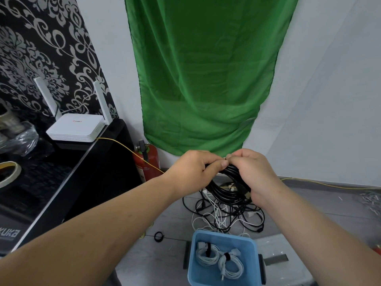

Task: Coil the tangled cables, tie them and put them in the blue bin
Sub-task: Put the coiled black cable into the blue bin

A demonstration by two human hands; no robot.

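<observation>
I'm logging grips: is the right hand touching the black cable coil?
Touching. The head view shows the right hand with fingers curled round the top of the black cable coil, beside the left hand.

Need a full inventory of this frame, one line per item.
black cable coil: 1, black, held in both hands above the pile
tangled cables: 1 pile, black and white, floor behind the bin
blue bin: 1, blue, floor, bottom centre
tied white coils: 2, white with black ties, inside the bin
small loop: 1, black, floor left of the bin
router: 1, white, black desk, left
fire extinguisher: 1, red, beside the desk
green cloth: 1, hanging on the wall
tape roll: 1, pale, desk, far left
left hand: grips the coil
right hand: grips the coil
</observation>
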